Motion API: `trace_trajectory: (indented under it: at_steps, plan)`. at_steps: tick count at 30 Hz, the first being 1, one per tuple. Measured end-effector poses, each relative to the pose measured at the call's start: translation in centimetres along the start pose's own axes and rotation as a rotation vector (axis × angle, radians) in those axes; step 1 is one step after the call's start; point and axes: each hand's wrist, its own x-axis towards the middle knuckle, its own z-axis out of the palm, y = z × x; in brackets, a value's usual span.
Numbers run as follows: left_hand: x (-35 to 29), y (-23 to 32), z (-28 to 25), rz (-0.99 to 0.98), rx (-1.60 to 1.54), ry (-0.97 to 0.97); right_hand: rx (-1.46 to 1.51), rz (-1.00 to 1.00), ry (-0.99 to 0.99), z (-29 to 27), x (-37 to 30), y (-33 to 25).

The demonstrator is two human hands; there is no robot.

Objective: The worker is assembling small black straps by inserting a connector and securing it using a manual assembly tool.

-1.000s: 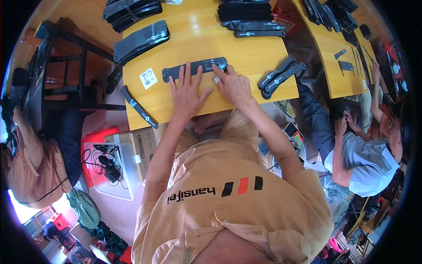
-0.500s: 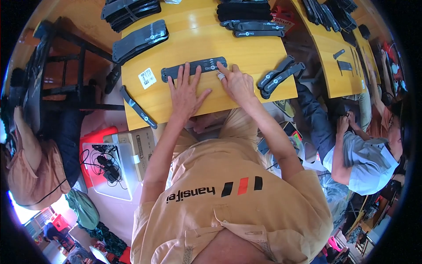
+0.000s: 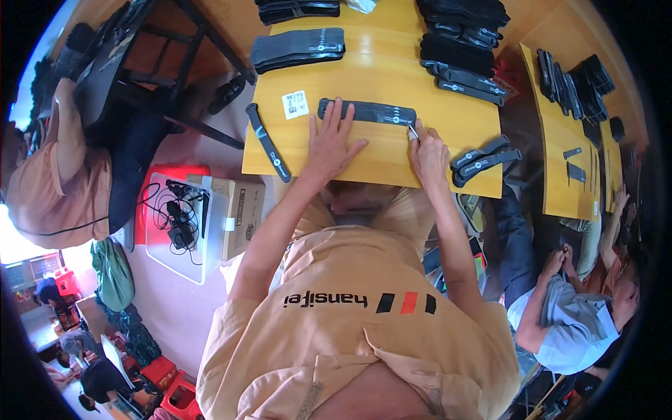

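A flat dark grey strap (image 3: 374, 113) with pale printing near its right end lies across the yellow table in front of me. Fingers stretched out, my left hand (image 3: 332, 145) presses its left part against the tabletop. At the strap's lower right corner, my right hand (image 3: 430, 157) is closed around a small pointed metal tool (image 3: 412, 130) whose exact kind I cannot make out. The tool's tip is at the strap's edge. Two similar straps (image 3: 484, 162) lie crossed to the right of that hand. A single narrow strap (image 3: 269, 145) rests slantwise by the table's left edge.
Stacks of dark straps (image 3: 299, 47) stand at the far left of the table (image 3: 378, 157), with more piles (image 3: 458, 59) at the far right. A white label (image 3: 295, 104) lies left of centre. People sit on both sides; a clear box of cables (image 3: 183, 227) stands lower left.
The whole view has shifted, so the table appears further right and lower. My right hand has drawn slightly away from the strap, toward its lower right corner; my left hand stays pressed on it.
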Motion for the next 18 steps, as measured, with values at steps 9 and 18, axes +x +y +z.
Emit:
trace_trajectory:
  at_steps: [9,18]
  plan:
    - [-3.6,-3.8,-7.1,-0.541,-0.118,0.346,0.224,0.043,0.183,0.4,0.3,0.7]
    - [-7.0,-7.4,-6.9,-0.944,-0.552,0.154,0.39,0.025,0.186,-0.5,-2.1,-1.2]
